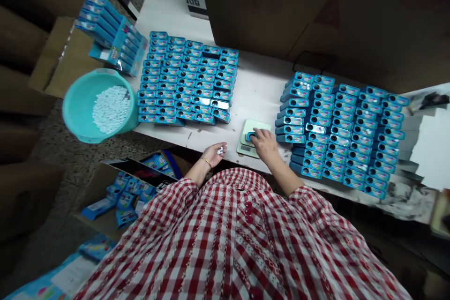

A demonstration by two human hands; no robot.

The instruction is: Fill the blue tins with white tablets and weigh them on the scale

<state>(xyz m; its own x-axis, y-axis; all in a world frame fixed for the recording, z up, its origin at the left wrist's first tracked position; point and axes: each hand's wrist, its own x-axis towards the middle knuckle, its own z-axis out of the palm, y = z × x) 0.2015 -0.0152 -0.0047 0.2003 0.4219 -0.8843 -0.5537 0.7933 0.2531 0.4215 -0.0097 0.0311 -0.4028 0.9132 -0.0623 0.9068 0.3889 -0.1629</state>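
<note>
My left hand is palm up near the table's front edge, fingers curled around a few small white pieces. My right hand is over a pale kitchen scale, its fingers on a small blue box that stands on the scale. Much of this box is hidden under the fingers. Left of the scale, rows of upright blue boxes with dark round holes in their tops fill part of the table. More rows of the same boxes stand to the right.
A turquoise tub with many white pieces is at the table's left end. Behind it is a display tray of blue packs. An open carton of blue boxes is below left. A big cardboard box stands at the back.
</note>
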